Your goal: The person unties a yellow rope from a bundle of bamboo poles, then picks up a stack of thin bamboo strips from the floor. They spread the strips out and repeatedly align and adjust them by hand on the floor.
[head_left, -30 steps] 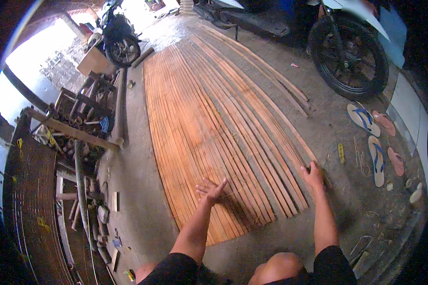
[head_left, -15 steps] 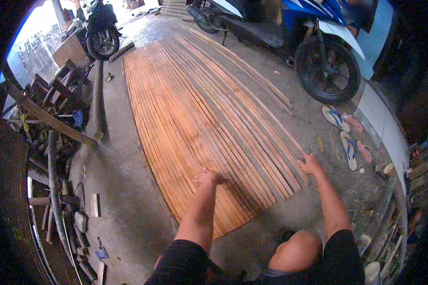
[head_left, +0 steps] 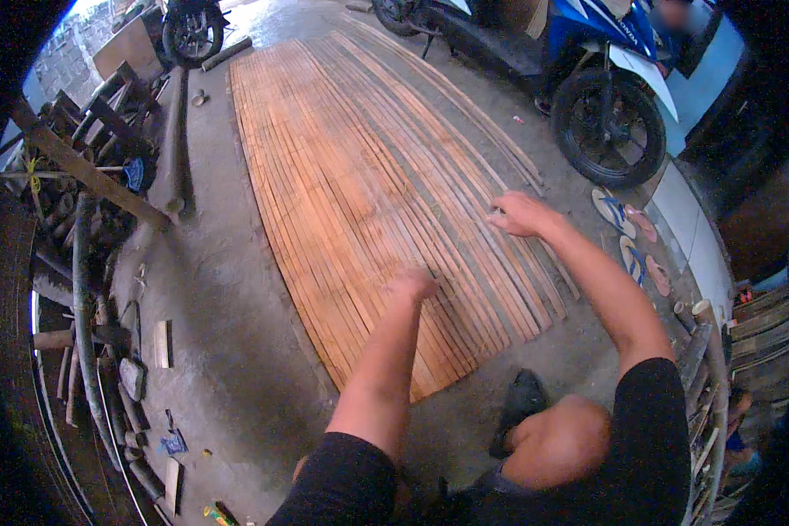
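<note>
Long, thin bamboo strips (head_left: 316, 202) lie side by side on the ground, packed closely at the left and spaced apart toward the right. My left hand (head_left: 410, 285) is over the near middle of the strips, its fingers smeared by motion. Farther out, my right hand (head_left: 519, 216) is at the spaced strips on the right side. Its fingers are bent, with a gap showing between fingertips and thumb, and no strip is plainly gripped. Part of the strips beneath both hands is hidden.
A blue and white motorbike (head_left: 609, 114) stands at the far right, with sandals (head_left: 636, 254) near its front wheel. Another motorbike's wheel (head_left: 193, 35) shows at the far left. Stacked wood and bamboo poles (head_left: 83, 263) line the left side; a round pole (head_left: 175, 149) lies beside the strips.
My right hand has left the near end of an outer strip and moved farther away and leftward. My left hand has shifted slightly right. The view has tilted downward.
</note>
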A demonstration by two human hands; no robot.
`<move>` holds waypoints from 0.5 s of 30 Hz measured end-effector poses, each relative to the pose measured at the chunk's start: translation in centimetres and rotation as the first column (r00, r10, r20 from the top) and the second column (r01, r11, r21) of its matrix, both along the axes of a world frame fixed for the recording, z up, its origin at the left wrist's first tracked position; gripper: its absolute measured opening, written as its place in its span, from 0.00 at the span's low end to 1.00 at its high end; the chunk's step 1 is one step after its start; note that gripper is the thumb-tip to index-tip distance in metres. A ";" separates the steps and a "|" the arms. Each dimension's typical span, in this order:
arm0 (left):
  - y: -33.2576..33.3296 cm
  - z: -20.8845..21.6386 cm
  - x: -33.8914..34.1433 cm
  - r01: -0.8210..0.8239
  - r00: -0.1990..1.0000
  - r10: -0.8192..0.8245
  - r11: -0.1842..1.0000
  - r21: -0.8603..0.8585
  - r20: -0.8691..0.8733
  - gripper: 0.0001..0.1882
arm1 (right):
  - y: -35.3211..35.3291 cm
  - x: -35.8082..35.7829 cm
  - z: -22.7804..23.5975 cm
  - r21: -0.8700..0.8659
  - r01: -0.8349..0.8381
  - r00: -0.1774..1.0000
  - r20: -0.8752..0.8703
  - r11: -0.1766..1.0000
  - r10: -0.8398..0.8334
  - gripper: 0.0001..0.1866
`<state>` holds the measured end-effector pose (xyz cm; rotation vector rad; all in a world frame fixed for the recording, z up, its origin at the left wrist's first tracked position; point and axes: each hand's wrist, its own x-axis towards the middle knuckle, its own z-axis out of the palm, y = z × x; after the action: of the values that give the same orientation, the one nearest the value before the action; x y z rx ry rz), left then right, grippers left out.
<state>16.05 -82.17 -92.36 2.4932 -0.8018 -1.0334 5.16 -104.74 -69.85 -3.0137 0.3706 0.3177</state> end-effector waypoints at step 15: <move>3.3 1.4 -1.8 -0.216 0.907 0.162 0.971 0.099 0.388 0.47 | -12.8 -19.9 -21.2 0.071 0.583 0.791 0.174 0.809 -0.586 0.27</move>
<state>14.26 -78.91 -90.99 2.8732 -0.5827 -0.5648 -14.73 -117.54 -91.06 -2.6885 1.2306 -0.0222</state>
